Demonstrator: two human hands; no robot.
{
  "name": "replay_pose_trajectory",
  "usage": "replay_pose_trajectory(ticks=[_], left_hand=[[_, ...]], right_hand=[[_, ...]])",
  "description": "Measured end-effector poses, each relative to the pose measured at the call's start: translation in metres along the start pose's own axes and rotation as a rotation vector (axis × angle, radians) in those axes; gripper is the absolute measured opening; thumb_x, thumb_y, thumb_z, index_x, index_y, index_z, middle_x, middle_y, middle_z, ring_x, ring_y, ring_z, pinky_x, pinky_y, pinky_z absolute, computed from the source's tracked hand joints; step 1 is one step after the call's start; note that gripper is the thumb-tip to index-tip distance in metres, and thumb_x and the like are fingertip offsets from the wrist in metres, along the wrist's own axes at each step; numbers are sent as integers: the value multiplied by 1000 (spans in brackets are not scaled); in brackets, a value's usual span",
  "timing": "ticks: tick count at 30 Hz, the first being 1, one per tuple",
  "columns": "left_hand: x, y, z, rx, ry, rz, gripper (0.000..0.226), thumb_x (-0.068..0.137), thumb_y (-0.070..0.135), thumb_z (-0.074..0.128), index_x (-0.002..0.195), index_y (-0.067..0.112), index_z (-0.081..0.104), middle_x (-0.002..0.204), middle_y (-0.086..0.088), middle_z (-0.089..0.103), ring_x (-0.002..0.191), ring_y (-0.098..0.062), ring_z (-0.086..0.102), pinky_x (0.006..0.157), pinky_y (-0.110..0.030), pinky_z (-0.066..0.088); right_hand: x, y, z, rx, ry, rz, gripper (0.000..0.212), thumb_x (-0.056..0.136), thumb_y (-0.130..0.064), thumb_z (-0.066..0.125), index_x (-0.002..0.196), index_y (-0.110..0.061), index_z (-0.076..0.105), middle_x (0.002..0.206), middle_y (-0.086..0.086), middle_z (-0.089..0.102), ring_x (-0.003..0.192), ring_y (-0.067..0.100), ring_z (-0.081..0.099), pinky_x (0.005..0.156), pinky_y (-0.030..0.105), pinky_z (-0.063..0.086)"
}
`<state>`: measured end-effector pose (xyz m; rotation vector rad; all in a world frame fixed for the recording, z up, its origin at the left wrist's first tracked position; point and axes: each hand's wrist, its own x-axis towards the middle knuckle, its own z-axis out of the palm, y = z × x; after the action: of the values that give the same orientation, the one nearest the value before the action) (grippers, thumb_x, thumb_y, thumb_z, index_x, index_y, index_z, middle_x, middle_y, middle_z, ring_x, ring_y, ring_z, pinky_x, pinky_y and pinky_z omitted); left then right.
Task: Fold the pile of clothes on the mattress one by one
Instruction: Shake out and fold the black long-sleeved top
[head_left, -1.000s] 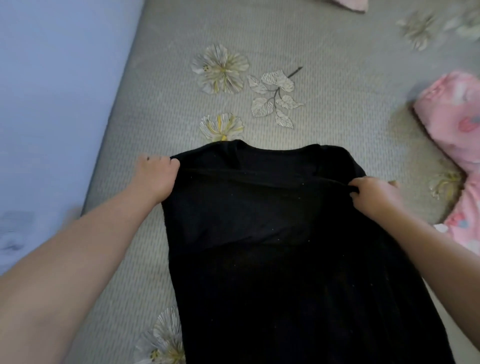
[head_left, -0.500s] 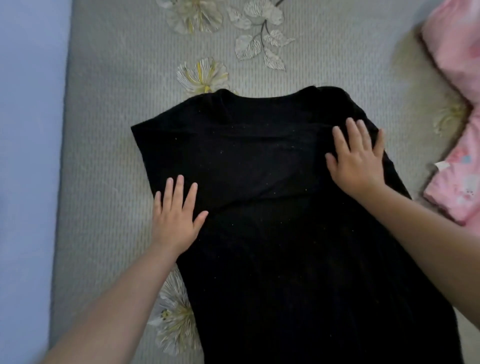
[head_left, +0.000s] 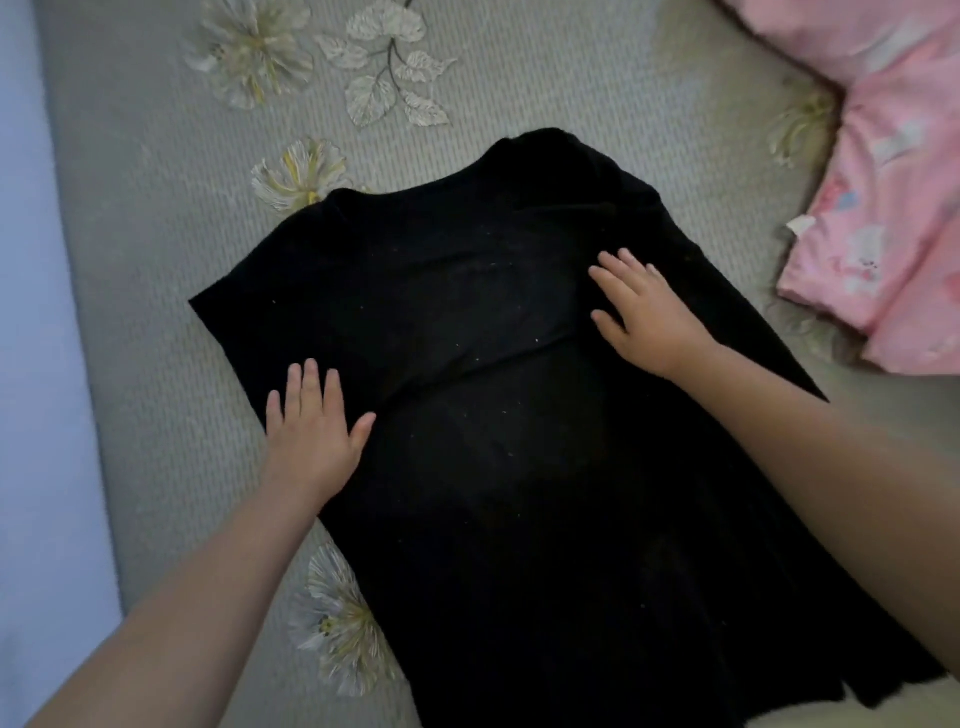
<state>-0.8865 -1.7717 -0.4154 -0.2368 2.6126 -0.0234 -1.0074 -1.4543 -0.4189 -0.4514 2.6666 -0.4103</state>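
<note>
Head view, from the nearest edge outward: the hem end of a black, soft knit short-sleeved garment (head_left: 519, 415) fills the bottom of the frame, spread flat on a grey woven mattress with pale printed flowers (head_left: 156, 234). Its neckline points away from the person, and one short sleeve fans out toward the mattress's left edge.

Next up, the left hand (head_left: 311, 431) lies palm down with fingers straight and slightly spread, pressing the garment's left side just below the sleeve. Its outer fingers sit at the cloth's border where it meets the mattress. Farther on, the right hand (head_left: 649, 312) is likewise flat and open, fingers extended, resting on the chest area near the right shoulder. Neither hand grips anything.

Beyond the neckline the mattress shows more flowers and leaves, and at the far right lies a heap of pink patterned fabric (head_left: 883, 208), apart from the black garment.

The cloth looks thin, limp and light, so it will likely drape and crease rather than hold a shape. It seems to cling slightly to the ribbed mattress, which should help it stay put under smoothing. A sensible hold would be a pinch at a shoulder seam and at the same side's hem, so that the side carries over in one panel without bunching.
</note>
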Motion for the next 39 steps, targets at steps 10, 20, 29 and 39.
replay_pose_trajectory(ticks=[10,20,29,39], left_hand=[[-7,173,3,-104,35,299,67,96,36,35,145,2,5,155,-12,0,143,-22,-3,115,-36,3],[-80,244,43,-25,-93,317,71,96,42,29,143,2,-5,153,-14,-11,141,-24,-11,113,-35,-5],[-81,245,61,8,-95,286,69,95,45,22,128,7,-26,146,-11,-28,127,-14,-31,105,-32,-17],[-78,234,45,-89,-81,375,69,96,40,28,143,2,-4,153,-11,-13,140,-18,-15,111,-30,-10]], right_hand=[[-226,84,32,-71,208,415,63,65,-36,77,108,7,61,96,27,61,84,43,61,75,54,46],[-238,135,10,110,250,424,22,82,-8,63,65,4,58,62,22,59,58,34,58,59,37,39],[-219,189,-13,118,321,622,54,88,-35,56,125,3,46,111,26,56,104,38,52,84,45,39],[-184,155,-38,-107,489,473,22,83,-17,54,94,-8,71,84,13,68,86,30,57,70,32,14]])
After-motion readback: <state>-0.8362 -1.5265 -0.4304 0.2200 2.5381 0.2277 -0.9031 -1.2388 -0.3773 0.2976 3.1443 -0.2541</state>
